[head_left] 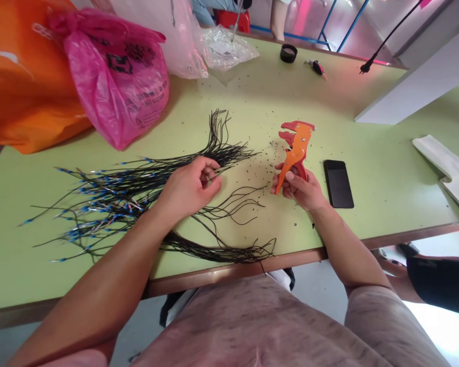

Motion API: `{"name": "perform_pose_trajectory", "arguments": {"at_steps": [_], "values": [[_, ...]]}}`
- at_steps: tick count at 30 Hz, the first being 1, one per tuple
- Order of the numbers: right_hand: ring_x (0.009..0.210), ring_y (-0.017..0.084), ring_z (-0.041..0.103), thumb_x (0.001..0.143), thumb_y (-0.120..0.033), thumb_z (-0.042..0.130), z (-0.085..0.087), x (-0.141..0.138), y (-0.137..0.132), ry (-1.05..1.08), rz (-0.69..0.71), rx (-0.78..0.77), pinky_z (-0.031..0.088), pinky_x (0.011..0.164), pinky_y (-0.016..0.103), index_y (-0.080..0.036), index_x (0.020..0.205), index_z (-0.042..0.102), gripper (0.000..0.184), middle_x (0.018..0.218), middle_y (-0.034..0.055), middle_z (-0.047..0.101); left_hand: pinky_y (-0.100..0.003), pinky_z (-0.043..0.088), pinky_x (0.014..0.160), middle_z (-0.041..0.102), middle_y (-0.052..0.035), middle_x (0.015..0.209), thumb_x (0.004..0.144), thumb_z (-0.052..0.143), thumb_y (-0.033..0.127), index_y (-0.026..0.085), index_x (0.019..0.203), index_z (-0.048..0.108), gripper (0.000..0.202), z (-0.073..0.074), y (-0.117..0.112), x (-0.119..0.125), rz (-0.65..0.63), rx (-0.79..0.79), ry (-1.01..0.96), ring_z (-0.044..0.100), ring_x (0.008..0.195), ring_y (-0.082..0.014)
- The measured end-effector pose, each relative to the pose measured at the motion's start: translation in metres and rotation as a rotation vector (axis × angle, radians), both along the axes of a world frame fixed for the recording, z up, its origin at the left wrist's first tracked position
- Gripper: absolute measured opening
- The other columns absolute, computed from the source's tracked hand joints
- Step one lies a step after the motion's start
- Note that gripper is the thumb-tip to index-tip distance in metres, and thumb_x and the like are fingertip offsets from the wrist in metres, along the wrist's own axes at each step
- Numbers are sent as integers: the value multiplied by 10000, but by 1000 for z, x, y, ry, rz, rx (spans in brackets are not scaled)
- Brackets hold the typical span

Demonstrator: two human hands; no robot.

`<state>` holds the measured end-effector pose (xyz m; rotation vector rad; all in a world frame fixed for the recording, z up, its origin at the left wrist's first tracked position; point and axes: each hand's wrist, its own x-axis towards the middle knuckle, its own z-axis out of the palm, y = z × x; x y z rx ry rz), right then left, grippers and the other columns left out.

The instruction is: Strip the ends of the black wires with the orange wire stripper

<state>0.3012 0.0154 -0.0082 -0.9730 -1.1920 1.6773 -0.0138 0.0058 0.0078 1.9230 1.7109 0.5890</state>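
Green laminate bench (371, 132) fills my remote view. The left hand (189, 186) is curled shut, pinching black wires (224, 150), whose blue-ferruled ends (99, 206) fan toward the bench's left edge. The right hand (300, 189) clenches an orange self-adjusting wire stripper (296, 150) by its handles. I'd judge a firm pinch close to the wire ends, held square to the stripper, works best. Beyond, a black smartphone (338, 183) lies just right of the stripper, and a pink plastic bag (117, 84) sits near the far left corner.
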Motion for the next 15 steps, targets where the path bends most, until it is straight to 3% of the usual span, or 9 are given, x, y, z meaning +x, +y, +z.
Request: {"name": "perform_pose_trajectory", "arguments": {"at_steps": [3,7,15], "values": [[717,197,755,886,-565,868,0,-1,-1,3,4,8,375,469,262,-183,1197,685,526,911,71,759,-375,536,760,791,-59,898,958,597,427,214,1241,698,368,6,9,9,-24,-22,294,755,830,-284],[725,199,760,875,-575,878,2,-2,-3,-5,15,16,386,467,260,-190,1201,688,539,919,74,773,-415,528,751,833,-140,1094,1011,511,364,219,1218,750,348,9,17,18,-81,-25,584,788,947,-357],[776,212,784,900,-557,867,7,-2,-7,8,35,31,401,479,260,-187,1194,691,504,934,79,777,-396,506,712,828,-171,1121,1030,437,323,186,1083,772,366,2,28,23,-158,-4,690,796,966,-365]]}}
